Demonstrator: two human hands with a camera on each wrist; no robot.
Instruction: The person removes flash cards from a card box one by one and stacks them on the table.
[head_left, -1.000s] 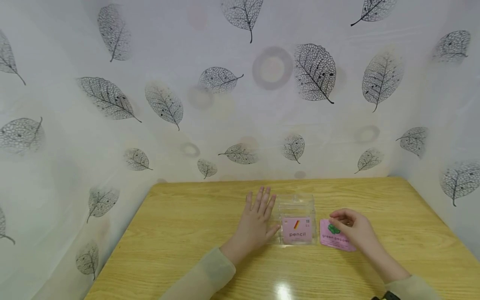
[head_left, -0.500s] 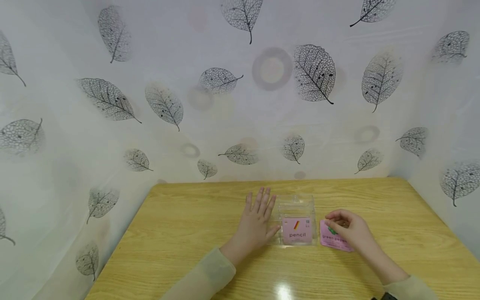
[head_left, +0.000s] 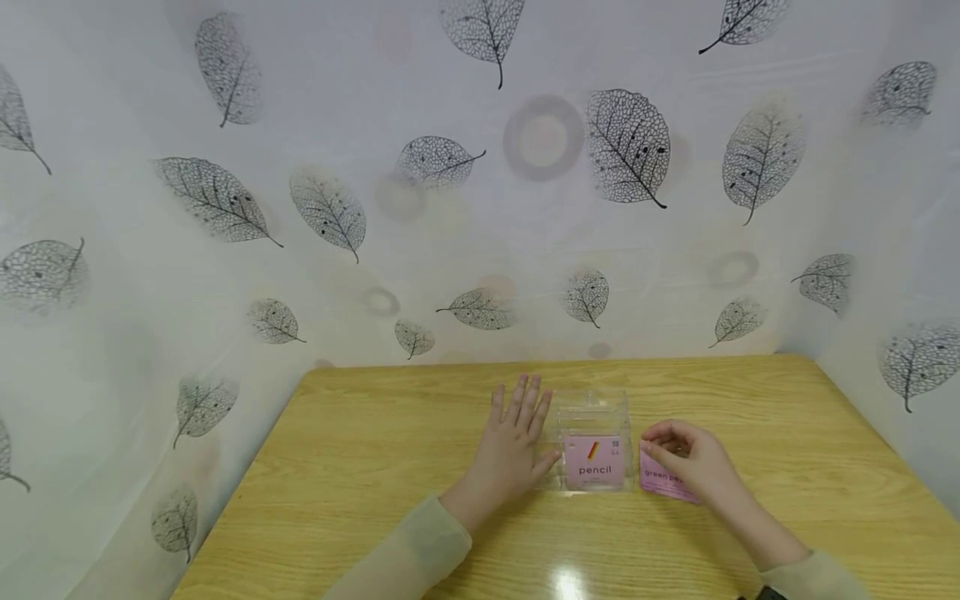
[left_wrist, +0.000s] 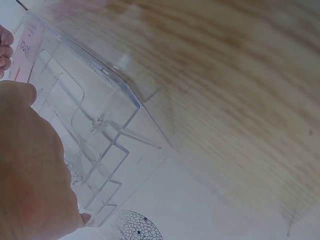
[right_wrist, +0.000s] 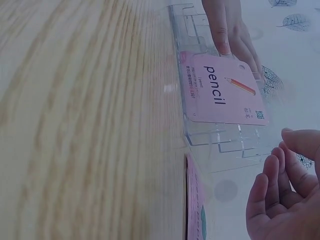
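- Long, light-coloured sleeves (head_left: 420, 537) reach in from the lower edge over a wood-grain bench (head_left: 337, 467), where a bright patch of glare (head_left: 567, 583) shines on the near side.
- The right of two bare hands (head_left: 693, 467) is poised over a pink "green pepper" card (head_left: 660, 483), fingers bent and thumb close to the fingertips, nothing visible between them.
- That card lies on the bench just right of a clear plastic holder (head_left: 592, 419), a narrow gap between the two, its picture partly covered by the hand in the head view.
- A pink "pencil" card (head_left: 594, 462), printed with a pencil and a small square code, faces the person at the front of the stepped holder.
- The left hand (head_left: 510, 446) spreads its fingers wide along the holder's left side, gripping nothing.
- Beyond, a pale wall covering (head_left: 465, 225) carries dark, veined leaf prints.
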